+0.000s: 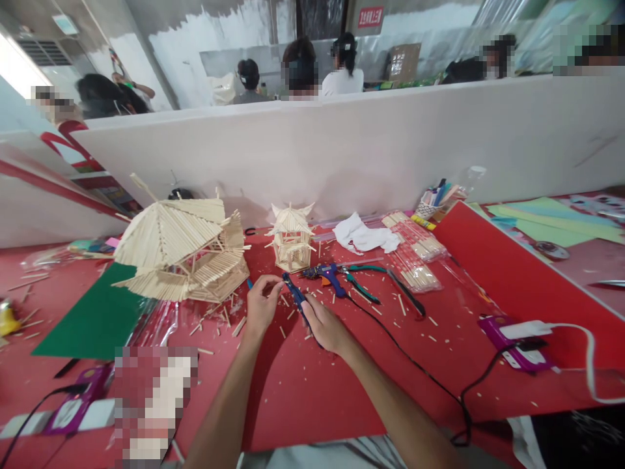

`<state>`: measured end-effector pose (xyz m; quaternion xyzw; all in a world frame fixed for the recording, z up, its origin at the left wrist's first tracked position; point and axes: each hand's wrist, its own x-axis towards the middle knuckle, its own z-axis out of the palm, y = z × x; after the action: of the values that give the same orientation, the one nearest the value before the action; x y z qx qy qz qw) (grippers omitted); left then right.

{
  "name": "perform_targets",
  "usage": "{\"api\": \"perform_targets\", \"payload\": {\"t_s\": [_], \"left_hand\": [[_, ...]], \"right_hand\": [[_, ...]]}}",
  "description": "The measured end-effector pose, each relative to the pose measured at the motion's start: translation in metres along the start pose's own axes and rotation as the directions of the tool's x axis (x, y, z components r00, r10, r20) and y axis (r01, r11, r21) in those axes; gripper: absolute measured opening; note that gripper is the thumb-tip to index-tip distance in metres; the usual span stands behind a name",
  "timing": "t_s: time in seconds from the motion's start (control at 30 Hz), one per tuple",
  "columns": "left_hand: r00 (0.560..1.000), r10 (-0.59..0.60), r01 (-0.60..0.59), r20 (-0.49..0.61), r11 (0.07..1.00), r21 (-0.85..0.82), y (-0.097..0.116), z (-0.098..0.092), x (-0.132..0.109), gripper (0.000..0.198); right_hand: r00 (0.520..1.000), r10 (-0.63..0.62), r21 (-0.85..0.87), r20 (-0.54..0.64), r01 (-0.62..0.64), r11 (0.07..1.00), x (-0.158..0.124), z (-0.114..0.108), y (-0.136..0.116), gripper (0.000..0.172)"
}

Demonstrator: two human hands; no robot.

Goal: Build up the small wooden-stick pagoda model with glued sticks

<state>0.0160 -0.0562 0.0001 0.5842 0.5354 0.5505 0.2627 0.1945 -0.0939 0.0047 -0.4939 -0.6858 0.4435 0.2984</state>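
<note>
My right hand is closed around blue-handled pliers, whose jaws point up and to the left. Just beside those jaws, my left hand is pinched; whatever its fingertips hold is too small to make out. A small pavilion model made of wooden sticks stands just beyond both hands. To the left is a larger stick-built pavilion with a wide sloping roof. A blue glue gun lies right of the pliers, touching or close to green-handled pliers.
Cut stick pieces litter the red table. Bagged sticks, a white cloth and a pen cup lie toward the back right. Purple power strips and cords flank me. A white partition separates other people beyond.
</note>
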Motion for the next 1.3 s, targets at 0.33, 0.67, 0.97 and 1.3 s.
{"api": "perform_targets", "payload": {"t_s": [0.33, 0.67, 0.97, 1.3], "left_hand": [[1.000, -0.001, 0.001, 0.004, 0.999, 0.036, -0.0029, -0.0011, 0.0014, 0.012], [0.998, 0.069, -0.068, -0.011, 0.995, 0.068, -0.0028, -0.0006, 0.0004, 0.011], [0.998, 0.045, -0.043, -0.032, 0.996, 0.074, -0.0049, 0.0013, 0.0000, 0.012], [0.999, 0.029, -0.026, -0.039, 0.997, 0.072, -0.0045, 0.0027, -0.0008, 0.012]], "right_hand": [[0.999, 0.004, -0.020, 0.036, -0.003, 1.000, -0.0015, -0.0046, -0.0055, 0.030], [0.999, 0.031, -0.046, 0.040, -0.029, 0.999, -0.0014, -0.0055, -0.0053, 0.032], [0.999, 0.025, -0.032, 0.037, -0.024, 0.999, -0.0014, -0.0058, -0.0038, 0.031], [0.999, 0.027, -0.035, 0.040, -0.026, 0.999, -0.0015, -0.0053, -0.0019, 0.031]]}}
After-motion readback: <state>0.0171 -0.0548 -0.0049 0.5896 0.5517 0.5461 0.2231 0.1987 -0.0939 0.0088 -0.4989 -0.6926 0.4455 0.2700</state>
